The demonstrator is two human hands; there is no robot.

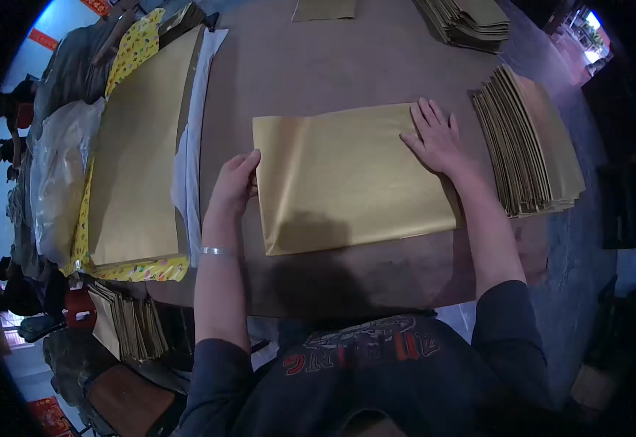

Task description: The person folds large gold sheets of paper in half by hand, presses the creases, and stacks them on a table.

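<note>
A gold paper sheet [354, 175], seemingly folded over, lies on the brown table in front of me. My left hand [236, 182] is closed at its left edge, thumb on the near side of the rim and the other fingers partly hidden. The paper rises in a soft bend along that side. My right hand [434, 138] rests flat on the upper right part of the sheet, fingers stretched and spread. Just right of that hand stands a thick stack of folded gold paper [525, 146].
To the left lies a pile of large flat gold sheets [143, 153] on yellow patterned wrapping [132, 54], beside clear plastic [67, 175]. More folded paper [467, 22] sits at the table's far right. Below left, another bundle [128, 320] stands near a brown seat [128, 397].
</note>
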